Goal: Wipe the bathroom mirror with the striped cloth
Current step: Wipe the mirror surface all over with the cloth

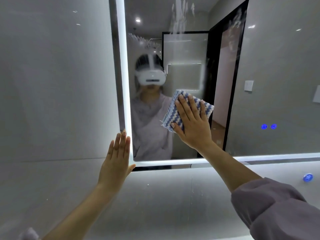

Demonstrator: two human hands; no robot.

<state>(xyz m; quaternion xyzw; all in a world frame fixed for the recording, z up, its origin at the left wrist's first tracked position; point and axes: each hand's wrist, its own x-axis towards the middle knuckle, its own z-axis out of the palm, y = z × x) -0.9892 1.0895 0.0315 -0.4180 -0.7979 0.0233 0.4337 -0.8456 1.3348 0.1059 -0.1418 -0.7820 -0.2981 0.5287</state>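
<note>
Right hand (190, 122), fingers straight, pressing striped cloth (170, 115) to mirror (188, 54); left hand (116, 158) flat at 8 o'clock edge; mid-wipe; next likely 12 o'clock smears (180, 14).

One mirror (277, 66), one striped cloth (173, 116), one left hand (116, 160), one right hand (190, 125), two blue buttons (264, 126) (273, 126)

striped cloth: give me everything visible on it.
The striped cloth has blue and white zigzag stripes in a fluffy, knitted-looking weave. It is folded into a rough square, tilted, with layered edges showing along its left side. It lies flat against the glass of the mirror, in its lower middle, pressed there by the right hand, whose straight, spread fingers cover much of it. Nothing else touches it.
</note>
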